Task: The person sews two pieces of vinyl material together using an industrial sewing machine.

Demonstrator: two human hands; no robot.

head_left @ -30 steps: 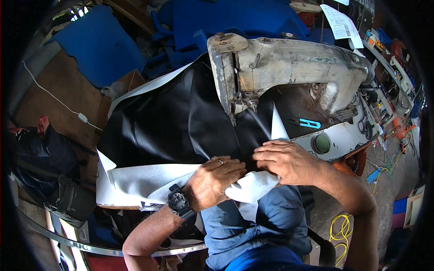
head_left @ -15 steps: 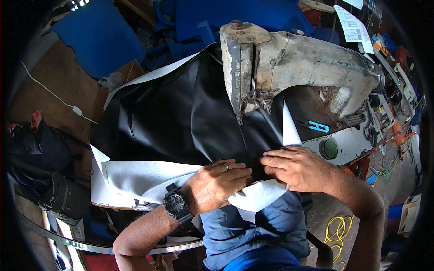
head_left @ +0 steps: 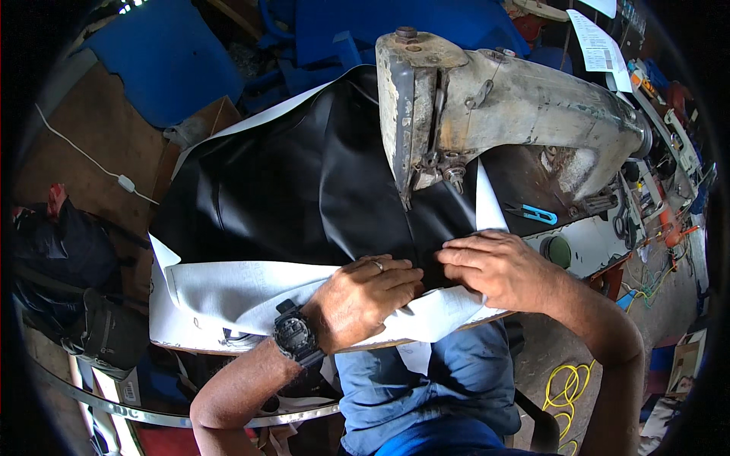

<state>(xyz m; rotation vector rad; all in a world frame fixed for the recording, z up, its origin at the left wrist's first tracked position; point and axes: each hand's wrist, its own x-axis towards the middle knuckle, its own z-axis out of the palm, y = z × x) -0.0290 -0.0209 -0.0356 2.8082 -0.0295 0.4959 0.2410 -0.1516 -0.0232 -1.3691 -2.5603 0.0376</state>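
Change since earlier frame: both hands are brought closer to the needle, and the sheet (head_left: 304,190) is fed further under the machine (head_left: 502,114).
Left hand (head_left: 365,292): fingers are curled, knuckles up, pressed on the white folded edge; nothing is gripped. A ring and a watch (head_left: 295,334) are worn.
Right hand (head_left: 494,266): fingers are spread flat and pressed on the sheet just right of the seam line, fingertips toward the left hand.
Sheet, place: it is spread over the table (head_left: 585,247), under the machine head, with the near edge hanging toward the lap.
Sheet, look: glossy black face, slick and creased; white woven backing is shown where the edges are turned over.
Risk, fingers: fingertips are held near the needle and could be caught if the feed runs on.
Risk, seam: the slick face could slip under the flat palms, and the seam could be skewed.
Risk, drag: the hanging weight at left could pull the work off line.
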